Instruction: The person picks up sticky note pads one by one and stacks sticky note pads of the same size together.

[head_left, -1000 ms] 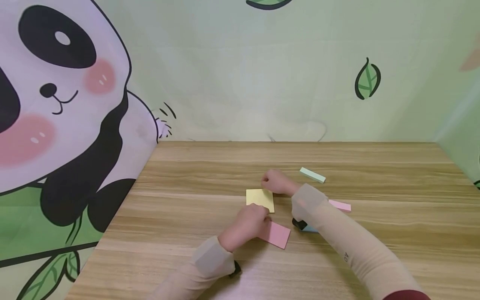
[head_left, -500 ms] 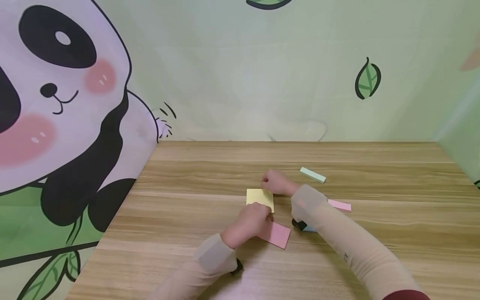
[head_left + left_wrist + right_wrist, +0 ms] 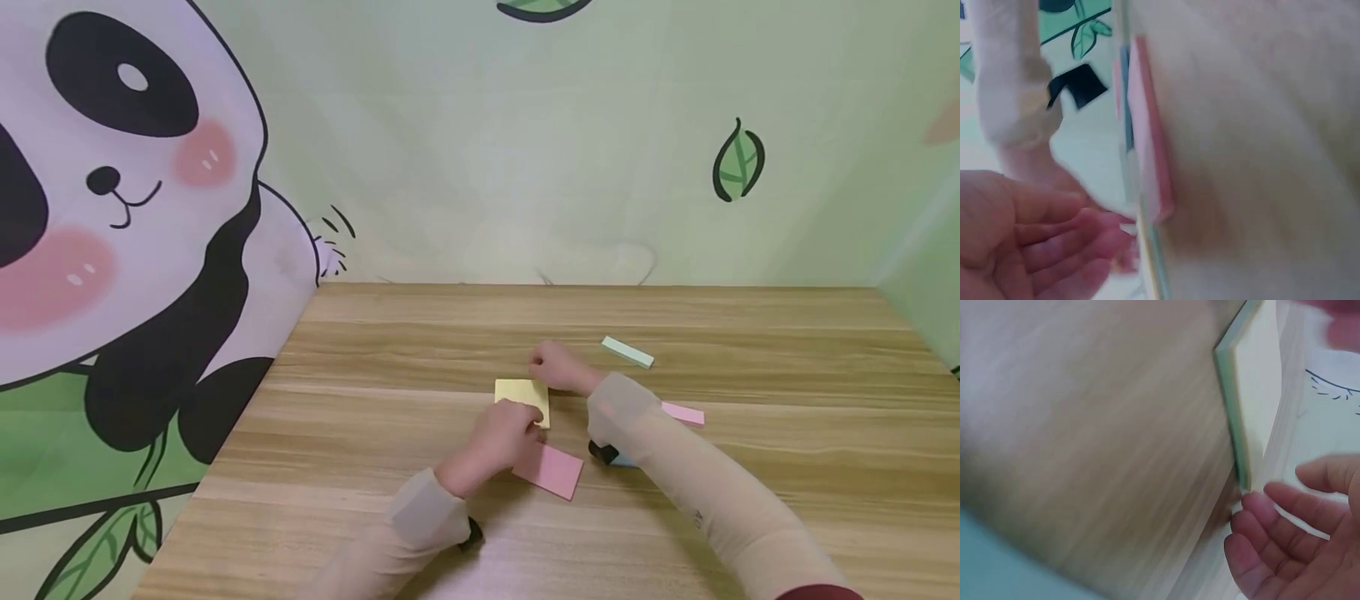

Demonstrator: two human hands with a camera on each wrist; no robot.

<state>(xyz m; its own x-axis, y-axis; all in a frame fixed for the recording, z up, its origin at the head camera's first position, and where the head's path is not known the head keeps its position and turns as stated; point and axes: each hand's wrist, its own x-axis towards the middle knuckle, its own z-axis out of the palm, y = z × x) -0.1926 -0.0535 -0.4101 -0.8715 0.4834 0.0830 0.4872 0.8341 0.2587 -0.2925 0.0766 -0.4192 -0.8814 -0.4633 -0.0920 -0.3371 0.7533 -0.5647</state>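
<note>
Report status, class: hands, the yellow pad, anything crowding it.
Left hand and right hand both touch yellow sticky pad, grip unclear. Pad flat on table. Pink pad close beside the left hand.

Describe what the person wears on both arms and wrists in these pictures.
Both arms wear thin, semi-sheer beige sleeves reaching the wrists. The right sleeve has small dark lettering and a dark red cuff edge at the upper arm. A small black device sits under each wrist.

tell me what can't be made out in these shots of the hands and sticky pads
- Head view: the left hand covers the near edge of the yellow pad, so its grip is unclear.
- Head view: the right sleeve hides most of the blue pad.
- Left wrist view: motion blur smears the pink pad.
</note>
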